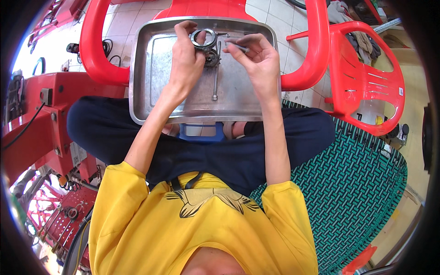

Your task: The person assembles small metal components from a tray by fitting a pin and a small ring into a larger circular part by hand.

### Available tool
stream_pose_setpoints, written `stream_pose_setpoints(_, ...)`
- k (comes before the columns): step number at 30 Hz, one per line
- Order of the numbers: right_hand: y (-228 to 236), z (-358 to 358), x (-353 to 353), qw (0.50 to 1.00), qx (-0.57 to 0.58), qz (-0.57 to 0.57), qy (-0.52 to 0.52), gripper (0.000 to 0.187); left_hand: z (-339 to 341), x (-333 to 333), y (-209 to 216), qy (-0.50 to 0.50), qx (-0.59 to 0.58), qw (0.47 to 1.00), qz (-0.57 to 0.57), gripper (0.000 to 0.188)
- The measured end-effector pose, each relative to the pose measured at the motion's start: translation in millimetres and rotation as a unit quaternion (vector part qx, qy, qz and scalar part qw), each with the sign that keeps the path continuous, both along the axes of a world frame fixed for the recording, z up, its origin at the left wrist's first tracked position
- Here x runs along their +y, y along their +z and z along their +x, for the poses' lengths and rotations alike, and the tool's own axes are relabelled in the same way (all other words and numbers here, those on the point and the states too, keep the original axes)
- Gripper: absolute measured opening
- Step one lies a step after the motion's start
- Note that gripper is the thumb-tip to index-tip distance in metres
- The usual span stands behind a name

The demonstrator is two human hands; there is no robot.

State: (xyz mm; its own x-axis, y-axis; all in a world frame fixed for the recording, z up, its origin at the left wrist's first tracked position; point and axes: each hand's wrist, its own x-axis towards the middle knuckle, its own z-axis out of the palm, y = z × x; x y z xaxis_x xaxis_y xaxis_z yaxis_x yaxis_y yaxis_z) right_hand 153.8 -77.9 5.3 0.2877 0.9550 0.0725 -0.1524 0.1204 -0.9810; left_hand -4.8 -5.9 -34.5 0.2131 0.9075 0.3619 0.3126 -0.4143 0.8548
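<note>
My left hand [185, 64] is closed around the side of a dark metal part with a round, ring-shaped mouth [211, 58]; it looks like a carburetor. Between the fingertips of my right hand [261, 62] is a slim metal piece [239, 46], too small to name exactly. Both hands are over a shallow steel tray [156, 68], the right one a little apart from the ringed part. Just below that part, a long metal rod with a hex end [215, 87] lies in the tray. Near the far rim is a small bolt-like piece [227, 35].
The tray rests on a red plastic armchair [302, 78] in front of my crossed legs. Another red chair [362, 78] stands at the right, beside a green woven seat [339, 197]. Red machinery [68, 101] fills the left side. Cloths [339, 11] lie at the far right.
</note>
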Motion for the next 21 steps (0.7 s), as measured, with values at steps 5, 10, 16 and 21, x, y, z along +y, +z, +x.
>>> stream_pose_setpoints(5,-13,-7,-3,0.997,-0.069,0.004,0.017,0.027,4,-5,0,-0.005,0.023,0.999,0.024,0.048)
stream_pose_setpoints(10,-24,-17,-3,0.997,-0.078,-0.014,-0.014,0.029,7,-6,-8,0.001,0.062,0.998,0.033,0.054)
stream_pose_setpoints(16,-25,-14,-1,0.985,-0.161,-0.029,-0.052,0.028,7,-11,-2,0.003,0.092,0.996,-0.007,0.060)
stream_pose_setpoints(21,-20,-12,1,0.979,-0.189,-0.033,-0.068,0.024,7,-14,4,-0.008,0.077,0.996,-0.042,0.054)
